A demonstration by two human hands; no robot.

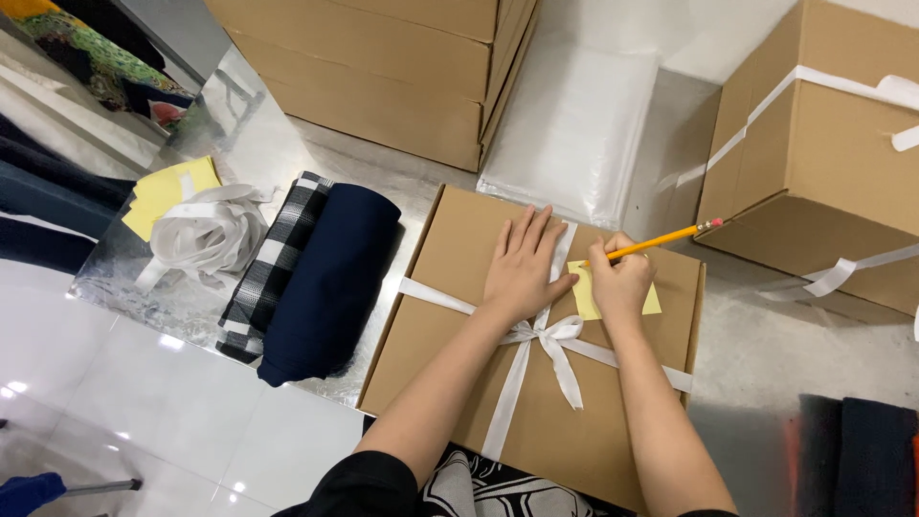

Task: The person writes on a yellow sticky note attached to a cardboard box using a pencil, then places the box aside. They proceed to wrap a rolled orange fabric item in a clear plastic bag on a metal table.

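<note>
We see a flat cardboard box lying on a shiny silver sheet spread over the floor, and we take this box as our landmark. Beyond its far edge stands a stack of big cartons, and beside them lies a pile of clear plastic bags. To the right of the box sits another carton bound with white tape. To the left of the box, just beside it, lie a folded navy cloth and a black-and-white checked cloth, side by side and touching. Further left we find a loose heap of white ribbon and a few yellow paper sheets.

A white ribbon crosses the box lid both ways and is tied in a bow near the lid's middle. A small yellow note lies on the lid, just right of the ribbon. Our left hand rests flat on the lid, fingers spread, lying over the ribbon and touching the note's left edge. Our right hand is closed around a yellow pencil, its tip down on the note.
</note>
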